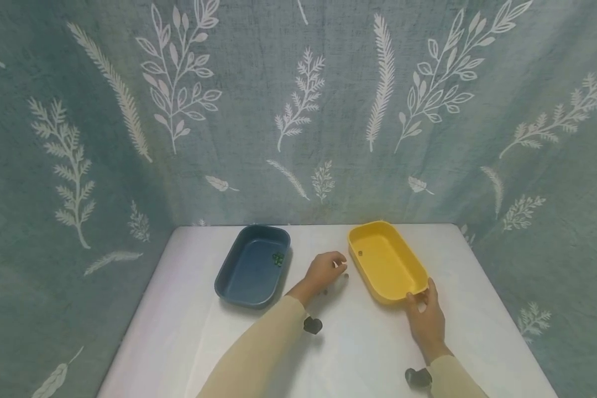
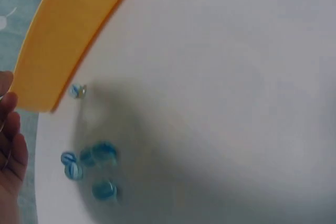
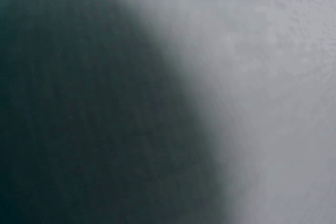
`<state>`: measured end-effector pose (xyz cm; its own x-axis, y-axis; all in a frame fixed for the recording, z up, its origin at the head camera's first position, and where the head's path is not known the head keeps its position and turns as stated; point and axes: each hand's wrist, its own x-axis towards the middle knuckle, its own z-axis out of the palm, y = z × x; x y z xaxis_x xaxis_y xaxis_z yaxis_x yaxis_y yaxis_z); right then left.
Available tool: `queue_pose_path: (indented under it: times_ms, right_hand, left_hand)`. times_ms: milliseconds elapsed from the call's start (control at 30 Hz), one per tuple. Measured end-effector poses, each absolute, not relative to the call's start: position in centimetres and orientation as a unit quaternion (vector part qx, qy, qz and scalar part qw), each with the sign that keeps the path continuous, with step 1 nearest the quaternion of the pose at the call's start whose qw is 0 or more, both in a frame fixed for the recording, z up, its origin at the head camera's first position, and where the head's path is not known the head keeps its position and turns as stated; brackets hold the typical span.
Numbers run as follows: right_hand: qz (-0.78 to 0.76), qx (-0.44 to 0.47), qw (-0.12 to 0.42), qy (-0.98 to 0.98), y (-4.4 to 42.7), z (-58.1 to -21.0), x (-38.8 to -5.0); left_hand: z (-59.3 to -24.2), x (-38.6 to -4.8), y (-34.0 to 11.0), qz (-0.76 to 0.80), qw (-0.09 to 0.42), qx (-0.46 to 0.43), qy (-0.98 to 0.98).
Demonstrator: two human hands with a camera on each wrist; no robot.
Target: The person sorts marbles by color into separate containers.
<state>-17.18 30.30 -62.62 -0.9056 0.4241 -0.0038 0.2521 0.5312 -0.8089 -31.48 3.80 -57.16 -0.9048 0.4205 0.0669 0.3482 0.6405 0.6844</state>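
Note:
My left hand (image 1: 324, 270) hovers just left of the yellow tray (image 1: 412, 260), palm down. Its fingers are loosely bent, thumb and fingertips apart, and nothing shows between them. In the left wrist view only part of this hand (image 2: 9, 145) appears at the left edge. Below it lie several blue glass marbles (image 2: 105, 190) on the white table, and a single clear-and-blue marble (image 2: 77, 91) sits beside the tray wall. One small marble (image 1: 360, 253) is inside the yellow tray. My right hand (image 1: 428, 319) grips the tray's near right corner. The right wrist view is dark and blurred.
A dark blue tray (image 1: 246, 276) stands at the left, with a cluster of small green marbles (image 1: 277, 258) by its right wall. The white table (image 1: 179, 331) is bordered by a teal leaf-patterned cloth (image 1: 254, 182) at the back and sides.

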Motion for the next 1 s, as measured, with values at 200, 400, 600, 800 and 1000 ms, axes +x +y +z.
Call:
queue_pose_path:
  times_ms: [200,400,600,800,1000]
  right_hand:
    - [0.442,-0.193,0.102,-0.87,30.4,-62.1,-16.8]
    - [0.445,-0.189,0.1,-0.87,30.2,-62.0,-16.8]
    - [0.448,-0.189,0.097,-0.868,30.1,-62.1,-16.8]
    - [0.441,-0.187,0.107,-0.871,30.2,-62.3,-16.9]
    - [0.445,-0.191,0.103,-0.869,30.0,-62.2,-17.0]
  left_hand:
    - [-57.4,-30.5,2.2,0.373,0.038,0.225,0.899]
    - [-57.8,-29.5,0.5,0.383,0.035,0.211,0.899]
    - [-58.6,-28.7,-1.0,0.397,0.042,0.206,0.893]
    - [-59.6,-27.8,-2.0,0.412,0.045,0.208,0.886]
    - [-60.0,-27.3,-2.7,0.398,0.032,0.194,0.896]
